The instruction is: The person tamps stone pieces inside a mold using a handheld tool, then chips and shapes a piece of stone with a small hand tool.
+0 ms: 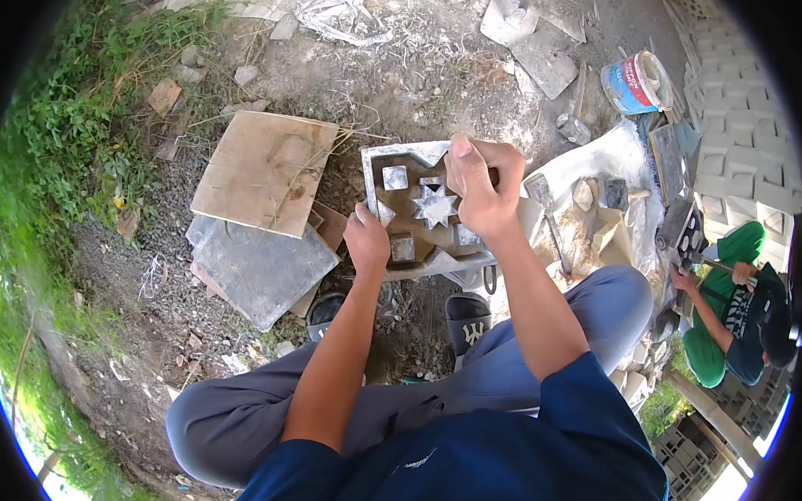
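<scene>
A squarish grey metal mould [391, 150] is in front of me, above the ground between my feet. Inside its frame are a star-shaped block [434, 207] and several smaller blocks, with brown material between them. My left hand [366, 239] is closed on the mould's left edge, near the lower corner. Over the upper right corner, my right hand [484, 184] is closed with its thumb pointing up; it hides that corner and part of the inside. Whether a small thing is also in that hand cannot be seen.
Left of the mould lie a brown board [264, 171] and a grey sheet [263, 268]. To the right, a white sack [612, 156] bears stones and a hammer-like tool [552, 222]. A paint bucket [636, 84] stands beyond. Another person [739, 306] works at far right, beside a patterned block wall [741, 112].
</scene>
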### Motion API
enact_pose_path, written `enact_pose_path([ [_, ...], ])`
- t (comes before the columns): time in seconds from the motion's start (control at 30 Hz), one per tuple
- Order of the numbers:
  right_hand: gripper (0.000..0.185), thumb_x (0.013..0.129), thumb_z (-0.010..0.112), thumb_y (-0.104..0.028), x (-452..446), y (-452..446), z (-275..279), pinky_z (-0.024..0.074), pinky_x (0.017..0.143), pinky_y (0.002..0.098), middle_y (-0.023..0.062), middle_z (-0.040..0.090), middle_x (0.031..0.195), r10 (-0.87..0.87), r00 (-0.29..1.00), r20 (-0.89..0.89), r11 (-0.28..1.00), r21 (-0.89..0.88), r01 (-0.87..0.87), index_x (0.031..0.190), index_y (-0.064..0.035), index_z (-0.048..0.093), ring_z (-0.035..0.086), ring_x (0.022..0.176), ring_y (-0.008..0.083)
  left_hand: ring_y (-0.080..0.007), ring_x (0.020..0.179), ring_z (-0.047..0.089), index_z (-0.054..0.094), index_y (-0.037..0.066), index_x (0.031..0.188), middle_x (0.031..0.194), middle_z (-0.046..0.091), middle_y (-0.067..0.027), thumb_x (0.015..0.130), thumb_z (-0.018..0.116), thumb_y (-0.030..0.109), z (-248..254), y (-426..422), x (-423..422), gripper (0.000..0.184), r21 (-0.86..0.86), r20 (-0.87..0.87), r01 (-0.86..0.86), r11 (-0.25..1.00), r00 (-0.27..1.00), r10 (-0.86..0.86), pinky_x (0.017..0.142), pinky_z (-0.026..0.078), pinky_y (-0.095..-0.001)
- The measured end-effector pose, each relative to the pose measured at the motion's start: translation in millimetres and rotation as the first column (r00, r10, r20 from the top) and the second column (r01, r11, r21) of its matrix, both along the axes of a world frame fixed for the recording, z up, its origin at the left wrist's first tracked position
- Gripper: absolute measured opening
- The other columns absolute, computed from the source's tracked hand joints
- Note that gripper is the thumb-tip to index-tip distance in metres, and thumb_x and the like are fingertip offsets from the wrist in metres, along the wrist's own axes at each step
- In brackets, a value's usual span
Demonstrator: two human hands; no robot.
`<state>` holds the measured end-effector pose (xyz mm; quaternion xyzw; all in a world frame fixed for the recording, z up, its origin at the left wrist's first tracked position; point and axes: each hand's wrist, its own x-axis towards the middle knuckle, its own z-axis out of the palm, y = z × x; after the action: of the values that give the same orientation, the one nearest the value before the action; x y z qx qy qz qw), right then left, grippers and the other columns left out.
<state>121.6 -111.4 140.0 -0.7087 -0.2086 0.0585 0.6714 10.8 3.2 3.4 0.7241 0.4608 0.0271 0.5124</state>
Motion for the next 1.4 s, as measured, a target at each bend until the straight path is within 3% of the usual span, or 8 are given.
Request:
enact_pose_path([
  [0.1,0.053,0.104,0.05,-0.026,-5.4,0.1,22.8,0.0201,0.043,0.0277,-0.0028,0.034,0.053,0.067,0.99,0.128,0.99,0.113,-0.082,0.058,-0.007,0.034,0.029,0.047,0.0082,-0.0515,0.105,0.058,0.064,-0.009,0.115,0.106,0.065,-0.0342,0.104,0.03,0.037,-7.5,3.9,-4.0,0.058,0.006,-0.026,0.006,1.0,1.0,-0.006,0.092,0.043,-0.0538],
  [0.23,0.056,0.104,0.047,-0.031,-0.6,9.5,-20.4,0.0203,0.043,0.0287,0.0003,0.035,0.051,0.053,0.998,0.043,0.951,0.301,-0.063,0.056,-0.0046,0.035,0.03,0.046,0.0106,-0.0515,0.106,0.058,0.064,-0.007,0.118,0.107,0.065,-0.0338,0.104,0.029,0.037,1.7,2.1,-4.1,0.058,-0.025,-0.036,0.024,0.999,0.999,-0.025,0.093,0.043,-0.0539],
  [0.37,0.062,0.106,0.035,-0.037,0.5,7.2,0.9,0.0204,0.042,0.0297,0.0003,0.032,0.047,0.058,0.993,0.105,0.962,0.258,-0.084,0.053,-0.005,0.032,0.032,0.042,0.0111,-0.0515,0.105,0.058,0.063,-0.007,0.118,0.106,0.065,-0.0337,0.103,0.029,0.036,-1.5,3.2,-3.6,0.057,0.001,-0.022,0.025,1.0,0.999,-0.025,0.092,0.043,-0.0541],
  [0.67,0.057,0.104,0.04,-0.03,-6.4,7.6,1.6,0.0231,0.042,0.0304,0.001,0.033,0.047,0.018,0.992,0.128,0.965,0.259,-0.051,0.053,-0.0051,0.034,0.033,0.042,0.0135,-0.0504,0.097,0.062,0.066,-0.01,0.11,0.099,0.067,-0.0324,0.104,0.031,0.03,-10.0,4.2,-3.7,0.053,0.049,-0.069,0.029,0.998,0.997,-0.026,0.085,0.046,-0.0538],
  [0.73,0.055,0.103,0.043,-0.031,-8.9,3.7,2.0,0.0236,0.042,0.0297,0.0026,0.036,0.05,0.078,0.983,0.168,0.912,0.387,-0.139,0.055,-0.0036,0.037,0.031,0.044,0.0135,-0.0502,0.096,0.062,0.067,-0.009,0.109,0.098,0.067,-0.0316,0.104,0.031,0.03,-14.5,3.8,-9.1,0.053,0.048,-0.067,0.04,0.998,0.997,-0.037,0.086,0.046,-0.0536],
  [1.03,0.052,0.104,0.041,-0.022,0.9,4.7,11.7,0.0229,0.043,0.0301,0.0016,0.034,0.047,0.132,0.988,0.074,0.932,0.33,-0.149,0.055,-0.0045,0.033,0.031,0.043,0.0125,-0.0511,0.093,0.06,0.065,-0.01,0.106,0.094,0.067,-0.0316,0.104,0.03,0.035,-11.1,4.1,-6.5,0.057,0.01,-0.017,0.032,0.999,0.999,-0.031,0.084,0.043,-0.0545],
  [1.33,0.057,0.107,0.044,-0.03,6.9,6.4,2.5,0.0216,0.043,0.0294,-0.0005,0.035,0.048,0.162,0.986,0.041,0.932,0.323,-0.167,0.056,-0.0061,0.034,0.032,0.043,0.01,-0.0511,0.101,0.06,0.066,-0.009,0.11,0.103,0.067,-0.0328,0.104,0.03,0.036,-13.5,5.2,-5.6,0.057,0.011,-0.079,0.014,1.0,0.997,-0.014,0.089,0.043,-0.0539],
  [1.4,0.057,0.108,0.042,-0.029,10.8,10.9,-9.8,0.022,0.043,0.0295,-0.0014,0.035,0.048,0.144,0.983,-0.117,0.961,0.252,-0.111,0.056,-0.007,0.034,0.032,0.044,0.0086,-0.0512,0.102,0.06,0.066,-0.008,0.111,0.104,0.067,-0.0326,0.104,0.03,0.037,-11.5,2.2,-5.1,0.057,0.012,-0.064,0.022,1.0,0.998,-0.021,0.09,0.043,-0.0538],
])
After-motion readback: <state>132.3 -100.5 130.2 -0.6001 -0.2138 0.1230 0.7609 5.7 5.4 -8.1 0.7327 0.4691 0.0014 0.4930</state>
